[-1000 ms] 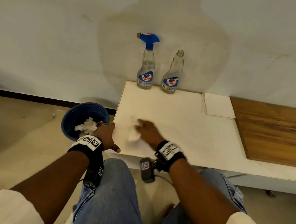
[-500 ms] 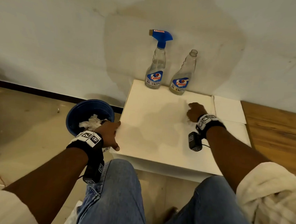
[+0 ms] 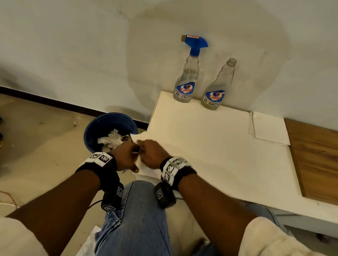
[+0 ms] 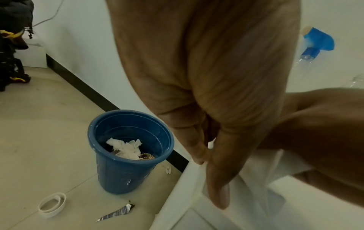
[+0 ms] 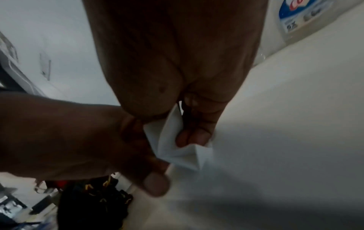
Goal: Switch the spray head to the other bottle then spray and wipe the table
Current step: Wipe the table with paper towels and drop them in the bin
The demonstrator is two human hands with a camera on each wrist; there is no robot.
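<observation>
A clear bottle (image 3: 186,80) with the blue spray head (image 3: 196,42) stands at the table's back edge against the wall. Beside it on the right stands a second clear bottle (image 3: 218,87) with an open neck. My two hands meet at the front left corner of the white table (image 3: 211,148). My right hand (image 3: 144,148) pinches a crumpled white tissue (image 5: 173,144) between thumb and fingers. My left hand (image 3: 134,152) pinches the same tissue (image 4: 256,179) from the other side, at the table's edge. Most of the tissue is hidden by both hands in the head view.
A blue bin (image 3: 99,129) with crumpled tissues stands on the floor left of the table. Folded white napkins (image 3: 269,129) lie at the back right, next to a wooden board (image 3: 320,160). A white ring (image 4: 52,203) and a foil wrapper (image 4: 116,214) lie on the floor.
My right hand has come back with the tissue from the far middle of the table to the front left corner. My left hand now grips the tissue too.
</observation>
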